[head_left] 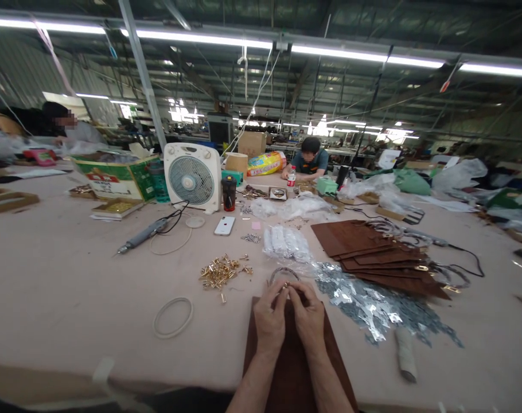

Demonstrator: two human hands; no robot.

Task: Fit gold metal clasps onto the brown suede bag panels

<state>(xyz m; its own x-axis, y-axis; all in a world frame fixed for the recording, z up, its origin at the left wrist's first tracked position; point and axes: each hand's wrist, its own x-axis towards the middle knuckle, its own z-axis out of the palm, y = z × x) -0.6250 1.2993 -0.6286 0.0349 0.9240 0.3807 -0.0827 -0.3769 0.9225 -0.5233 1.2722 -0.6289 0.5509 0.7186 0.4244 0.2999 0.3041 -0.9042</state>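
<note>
The left hand (269, 318) and right hand (308, 317) clench a small metal fitting (284, 285) above a brown bag (291, 367) at the worktop's (115, 344) near edge; brass rivets (218, 272) lie at eleven o'clock, and the green carton's (115, 178) lettering is too small to read.

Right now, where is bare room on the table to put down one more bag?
Bare table lies left of the brass pieces, below the electric screwdriver. It is crowded right of your right hand, with brown bags and silver scraps.

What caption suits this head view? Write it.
Left hand, right hand pinch a metal fitting over a brown bag panel.
</note>
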